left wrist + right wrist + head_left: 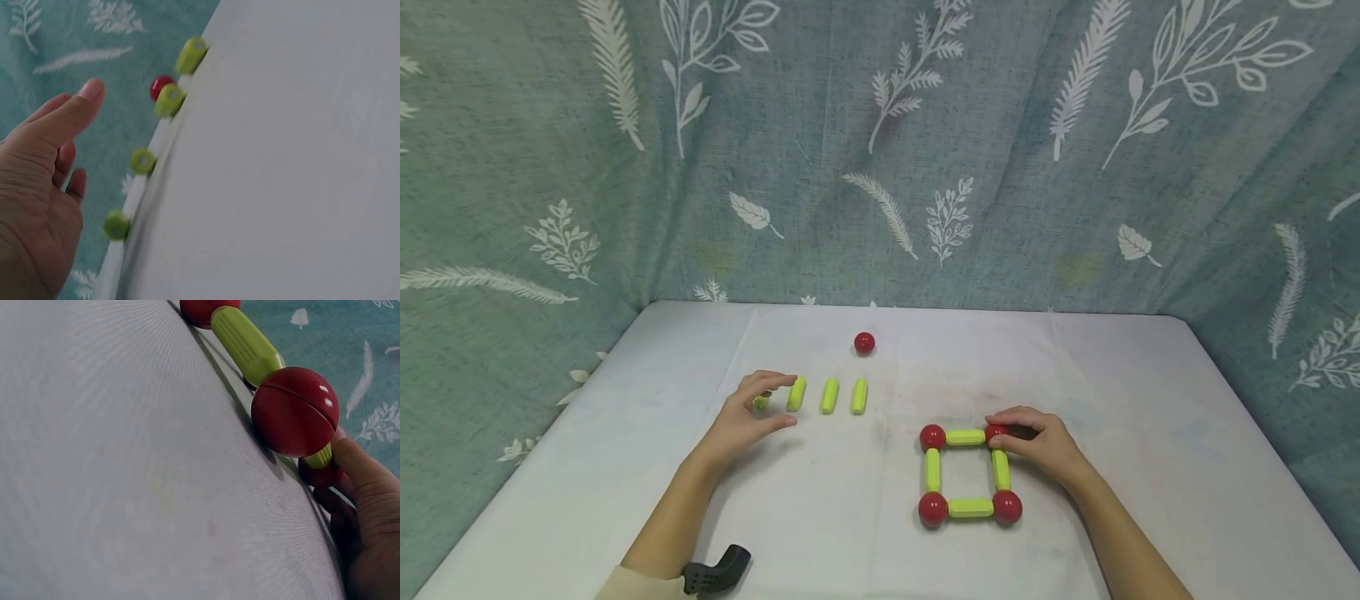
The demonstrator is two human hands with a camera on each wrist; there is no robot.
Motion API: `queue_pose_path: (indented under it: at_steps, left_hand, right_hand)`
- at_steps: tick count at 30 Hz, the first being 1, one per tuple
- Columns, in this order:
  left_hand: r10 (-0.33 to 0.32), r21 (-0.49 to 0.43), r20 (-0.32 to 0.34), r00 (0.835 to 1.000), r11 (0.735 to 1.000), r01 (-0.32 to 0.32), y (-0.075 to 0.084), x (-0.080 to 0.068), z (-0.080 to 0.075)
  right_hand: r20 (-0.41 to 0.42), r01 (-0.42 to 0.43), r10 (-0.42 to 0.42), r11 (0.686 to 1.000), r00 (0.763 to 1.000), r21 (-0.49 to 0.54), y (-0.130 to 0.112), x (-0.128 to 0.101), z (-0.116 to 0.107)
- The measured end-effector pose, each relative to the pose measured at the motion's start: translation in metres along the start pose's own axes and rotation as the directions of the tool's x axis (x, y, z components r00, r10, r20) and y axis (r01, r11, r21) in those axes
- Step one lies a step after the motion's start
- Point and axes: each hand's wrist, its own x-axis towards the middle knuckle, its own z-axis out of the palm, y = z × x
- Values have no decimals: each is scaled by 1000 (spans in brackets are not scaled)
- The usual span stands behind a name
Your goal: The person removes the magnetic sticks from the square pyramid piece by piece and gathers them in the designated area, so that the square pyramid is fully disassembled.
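Green rods, four of them, lie loose in a row on the white table (625,400), each with its long axis pointing away from the person. The left hand (747,417) reaches the leftmost rod (762,402), fingers relaxed and curved over it without gripping (thumb apart), so this hand is far nearer the row than the other. Behind the row sits one loose red ball (864,342). Further right lies a square frame (969,472) of four rods and four balls; the right hand (1037,442) pinches its far right corner ball (996,432).
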Motion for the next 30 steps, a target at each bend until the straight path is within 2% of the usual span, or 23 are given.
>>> queue_pose_path:
  at_steps: [4,6,11,15,19,23,27,30]
  left_hand:
    - [69,-48,21,997,997,-68,15,6,14]
    - [80,-59,35,996,995,-77,21,11,22]
    - [104,-87,131,986,992,-93,37,24,43]
    - [152,-168,249,957,979,-112,44,33,63]
    - [178,-199,366,914,974,-110,49,44,85]
    - [138,-159,454,880,985,-72,58,52,106]
    - [45,-104,488,872,995,6,72,56,128]
    - [-40,-8,506,862,999,51,81,56,140]
  right_hand:
    - [0,-7,7,1000,1000,2,1,0,0]
    - [-2,-8,8,1000,1000,1,1,0,0]
    - [-1,-3,3,1000,1000,14,2,1,0]
    - [3,-3,3,1000,1000,22,2,1,0]
    - [0,4,-4,1000,1000,-6,1,1,0]
    - [-1,2,-2,999,1000,-45,-11,-1,-1]
    - [1,1,-1,998,1000,-60,-23,-4,0]
    - [6,3,-3,997,1000,-77,-20,-3,2]
